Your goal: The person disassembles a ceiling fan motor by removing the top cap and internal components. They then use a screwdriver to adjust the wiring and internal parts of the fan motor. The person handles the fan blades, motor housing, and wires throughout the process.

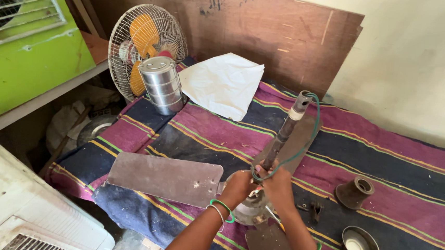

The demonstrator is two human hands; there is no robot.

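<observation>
Striped blanket (387, 152) under our ceiling fan (251, 205), our left hand (238, 186) and right hand (276, 186) both clenched around its downrod (284, 132) base, green wire (314, 126) looped there, canopy cups (354, 192) nearby.

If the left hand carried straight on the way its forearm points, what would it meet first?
The left hand points up and right, and its fingers are already at the base of the ceiling fan's brown downrod, so it would likely meet that rod first. Past it lies the striped blanket. Depth is hard to judge from one view.
</observation>
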